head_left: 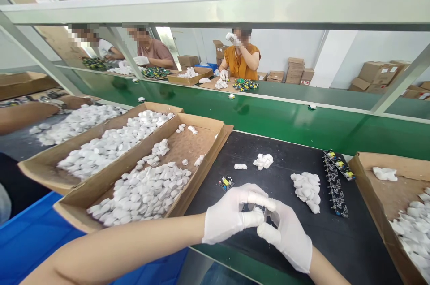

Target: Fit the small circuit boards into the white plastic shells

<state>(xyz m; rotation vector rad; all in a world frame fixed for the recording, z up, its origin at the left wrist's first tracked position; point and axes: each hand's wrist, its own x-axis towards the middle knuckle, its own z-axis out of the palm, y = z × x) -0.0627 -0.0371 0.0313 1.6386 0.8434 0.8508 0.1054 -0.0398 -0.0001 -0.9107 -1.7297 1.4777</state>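
Observation:
My left hand and my right hand, both in white gloves, meet above the black mat. Their fingertips are closed around a small thin piece with a dark edge; most of it is hidden, so its kind is unclear. Just beyond my left hand lies a small circuit board with a yellow part. White soft-looking lumps lie farther up the mat: one short piece, a small cluster and a larger pile. A row of joined circuit boards stands at the right.
Cardboard trays of white pieces stand at left, another tray at right. Behind runs a green conveyor belt carrying small white items, under a white frame. Across it sit co-workers, one in orange. A blue bin is lower left.

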